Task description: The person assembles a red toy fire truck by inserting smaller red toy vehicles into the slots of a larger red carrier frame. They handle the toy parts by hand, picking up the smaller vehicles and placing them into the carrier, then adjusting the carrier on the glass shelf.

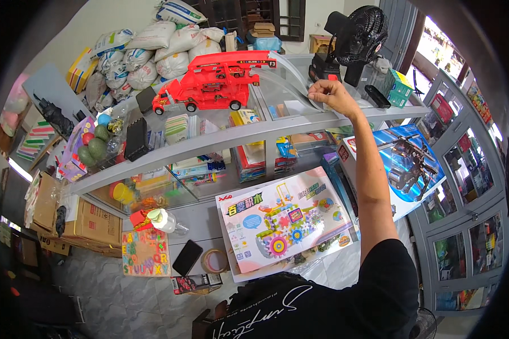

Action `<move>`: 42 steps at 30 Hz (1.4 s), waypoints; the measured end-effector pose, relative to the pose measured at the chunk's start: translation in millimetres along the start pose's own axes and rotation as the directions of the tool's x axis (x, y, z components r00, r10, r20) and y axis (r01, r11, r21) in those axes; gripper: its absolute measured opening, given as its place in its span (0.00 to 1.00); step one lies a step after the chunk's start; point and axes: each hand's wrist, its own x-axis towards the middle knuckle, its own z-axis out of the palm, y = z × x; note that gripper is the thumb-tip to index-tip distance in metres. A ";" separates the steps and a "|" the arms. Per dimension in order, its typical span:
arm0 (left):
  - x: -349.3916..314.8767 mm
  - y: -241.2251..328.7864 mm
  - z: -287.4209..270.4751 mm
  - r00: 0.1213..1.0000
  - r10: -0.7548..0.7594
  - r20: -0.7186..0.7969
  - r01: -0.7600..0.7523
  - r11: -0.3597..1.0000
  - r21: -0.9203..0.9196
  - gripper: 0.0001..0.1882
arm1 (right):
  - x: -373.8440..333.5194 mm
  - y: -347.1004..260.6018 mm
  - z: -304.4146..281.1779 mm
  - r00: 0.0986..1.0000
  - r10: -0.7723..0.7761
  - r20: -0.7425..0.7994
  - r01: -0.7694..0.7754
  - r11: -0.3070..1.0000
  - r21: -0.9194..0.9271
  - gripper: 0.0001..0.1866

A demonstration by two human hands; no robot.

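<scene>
On the glass counter stands a red toy truck (206,85), a multi-deck car carrier with small red cars (212,88) on its decks. Two translucent slide strips (291,70) curve down from its right end. My right hand (335,97) reaches over the counter's front edge, thumb and fingers pinched together on the lower end of a strip. A small red piece (332,78) shows just behind the hand. My left hand is out of the picture.
A black fan (361,37) and a green box (398,87) stand right of my hand. Toy fruit (93,147) lies at the counter's left. In front are a building-block box (288,220), a blue-white toy box (404,166), a phone (187,258) and a tape roll (214,261).
</scene>
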 end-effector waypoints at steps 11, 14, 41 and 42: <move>-1.4 16.0 8.1 0.930 -0.359 0.077 0.350 0.805 -0.480 0.09 | -21.9 -35.7 8.5 0.932 0.009 -0.363 0.045 0.989 0.141 0.07; -5.2 26.0 19.3 0.822 -0.519 0.236 0.481 0.410 -0.775 0.08 | -42.2 -58.3 35.1 0.925 0.034 -0.379 0.043 0.980 0.193 0.07; -211.0 102.0 202.6 0.625 -0.708 0.330 0.253 -0.216 -0.943 0.22 | -413.1 -123.6 358.2 -0.009 -0.056 0.998 -0.074 0.996 0.055 0.16; -224.4 99.8 231.8 0.612 -0.727 0.312 0.234 -0.210 -0.949 0.24 | -432.5 -110.3 363.9 -0.063 -0.010 0.998 0.029 1.000 0.012 0.16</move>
